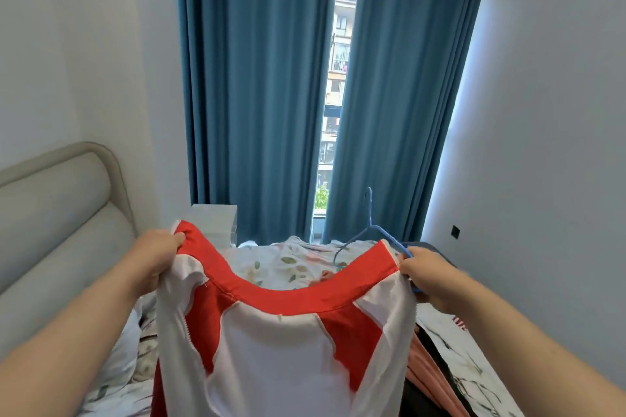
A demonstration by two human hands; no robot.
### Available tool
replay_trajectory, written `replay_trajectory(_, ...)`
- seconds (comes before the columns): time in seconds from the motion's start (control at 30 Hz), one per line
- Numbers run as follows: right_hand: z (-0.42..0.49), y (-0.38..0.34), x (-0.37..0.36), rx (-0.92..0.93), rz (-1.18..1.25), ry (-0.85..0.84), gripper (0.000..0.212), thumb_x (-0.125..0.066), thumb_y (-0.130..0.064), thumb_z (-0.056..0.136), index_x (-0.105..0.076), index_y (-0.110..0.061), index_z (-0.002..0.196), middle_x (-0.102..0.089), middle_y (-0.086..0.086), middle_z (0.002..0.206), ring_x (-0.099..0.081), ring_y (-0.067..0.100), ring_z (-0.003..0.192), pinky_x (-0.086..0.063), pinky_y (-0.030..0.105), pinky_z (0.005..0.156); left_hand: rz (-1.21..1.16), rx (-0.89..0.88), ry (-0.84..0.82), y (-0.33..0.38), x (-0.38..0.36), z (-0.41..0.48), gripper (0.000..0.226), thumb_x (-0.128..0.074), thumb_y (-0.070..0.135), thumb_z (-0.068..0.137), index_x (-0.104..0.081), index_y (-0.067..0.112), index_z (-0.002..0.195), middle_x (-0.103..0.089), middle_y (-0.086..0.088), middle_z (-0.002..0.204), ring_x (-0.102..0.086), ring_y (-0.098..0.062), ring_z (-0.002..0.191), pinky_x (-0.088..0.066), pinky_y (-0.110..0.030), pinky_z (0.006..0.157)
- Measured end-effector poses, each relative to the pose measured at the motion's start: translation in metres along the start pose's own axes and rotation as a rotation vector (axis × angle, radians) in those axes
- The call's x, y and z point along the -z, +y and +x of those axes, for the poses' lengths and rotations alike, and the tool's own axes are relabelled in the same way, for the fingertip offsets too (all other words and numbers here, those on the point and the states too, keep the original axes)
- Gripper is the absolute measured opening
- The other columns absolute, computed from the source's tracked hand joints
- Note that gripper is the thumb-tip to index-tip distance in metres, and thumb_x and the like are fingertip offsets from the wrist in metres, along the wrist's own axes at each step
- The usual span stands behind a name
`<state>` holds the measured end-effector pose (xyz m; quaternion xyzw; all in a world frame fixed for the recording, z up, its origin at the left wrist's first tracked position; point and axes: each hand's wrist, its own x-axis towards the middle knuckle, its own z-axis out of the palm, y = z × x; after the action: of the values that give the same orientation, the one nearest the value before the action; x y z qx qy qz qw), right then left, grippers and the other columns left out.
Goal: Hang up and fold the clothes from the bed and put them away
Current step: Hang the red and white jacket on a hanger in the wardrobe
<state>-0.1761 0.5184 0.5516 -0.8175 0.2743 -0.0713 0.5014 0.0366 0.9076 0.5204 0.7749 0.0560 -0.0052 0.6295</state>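
Fingers of the left hand are gripping one end of the top's red collar. The right hand is pinching the other end along with a blue hanger. The top is hanging spread above the bed, white with red shoulder wedges, the collar sagging between the hands.
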Motion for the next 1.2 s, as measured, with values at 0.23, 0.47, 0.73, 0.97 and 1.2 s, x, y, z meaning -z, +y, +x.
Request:
replay_trajectory(0.23,0.033,0.114,-0.065,-0.160,-0.003,-0.174,0.036,-0.048,-0.001,0.087,-0.060,-0.023,0.061,-0.059,0.005,0.064,-0.055,0.018,0.056,-0.044,0.029,0.056,-0.038,0.215,-0.124,-0.136,-0.053,0.021,0.017,-0.051,0.011,0.101,-0.065,0.003,0.096,-0.067,-0.023,0.100,-0.064,-0.031,0.088,-0.050,-0.045,0.085)
replay_trajectory(0.47,0.109,0.211,-0.131,-0.150,0.037,-0.052,0.014,-0.056,-0.013,0.095,-0.069,-0.009,0.095,-0.074,0.011,0.092,-0.070,0.027,0.088,-0.058,0.047,0.086,-0.091,0.329,-0.038,-0.261,-0.097,0.050,0.027,-0.053,0.023,0.101,-0.065,-0.001,0.096,-0.066,-0.018,0.092,-0.060,-0.031,0.085,-0.048,-0.048,0.083)
replay_trajectory(0.73,0.236,0.318,-0.205,-0.147,-0.033,0.015,0.021,-0.048,-0.010,0.100,-0.058,-0.017,0.083,-0.061,0.000,0.079,-0.054,0.016,0.072,-0.039,0.025,0.059,-0.039,0.343,0.010,-0.376,-0.168,0.134,0.036,-0.054,0.038,0.095,-0.062,0.004,0.086,-0.059,-0.012,0.081,-0.053,-0.026,0.075,-0.041,-0.040,0.067)
replay_trajectory(0.97,0.302,0.399,-0.256,-0.154,0.033,-0.066,0.011,-0.060,-0.016,0.094,-0.064,-0.014,0.084,-0.065,0.011,0.075,-0.056,0.019,0.064,-0.048,0.035,0.060,0.010,0.292,0.029,-0.456,-0.219,0.186,0.052,-0.052,0.058,0.070,-0.057,0.008,0.083,-0.051,-0.011,0.079,-0.047,-0.025,0.072,-0.038,-0.042,0.067)
replay_trajectory(1.2,0.319,0.403,-0.253,-0.127,0.347,0.093,0.021,-0.044,-0.029,0.106,-0.062,-0.020,0.114,-0.067,0.007,0.097,-0.070,0.025,0.086,-0.062,0.031,0.070,0.243,0.236,-0.093,-0.509,-0.231,0.178,0.032,-0.061,0.022,0.094,-0.056,0.007,0.067,-0.042,-0.009,0.061,-0.038,-0.019,0.060,-0.030,-0.034,0.062)
